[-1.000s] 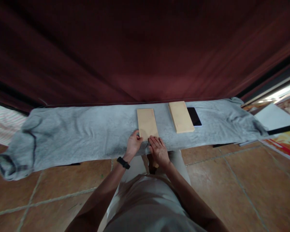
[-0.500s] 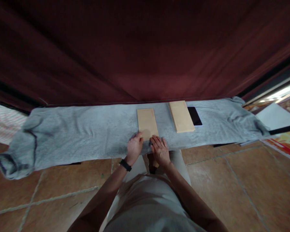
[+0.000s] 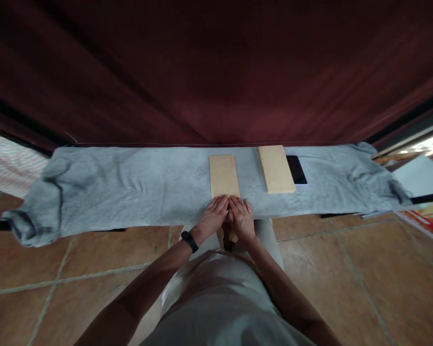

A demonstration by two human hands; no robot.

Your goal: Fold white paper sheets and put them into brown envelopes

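Note:
A brown paper envelope [image 3: 224, 174] lies flat on the grey cloth, its long side pointing away from me. My left hand [image 3: 214, 214], with a dark band on the wrist, rests on the envelope's near end, fingers stretched out. Beside it my right hand [image 3: 241, 216] lies on the same end, fingers extended and its tips close to the left fingertips. The near edge of the envelope is hidden under both hands. To the right sits a stack of similar brown envelopes [image 3: 277, 169], slightly turned.
The grey cloth [image 3: 130, 187] covers a long narrow surface with bunched ends. A dark flat device [image 3: 296, 169] lies partly under the envelope stack. A dark red curtain [image 3: 209, 96] hangs behind. Papers [image 3: 424, 175] are at the far right, over a tiled floor [image 3: 321, 254].
My left hand has moved right along the envelope's near end to meet my right hand, its fingers now laid flatter. The whole view has shifted slightly.

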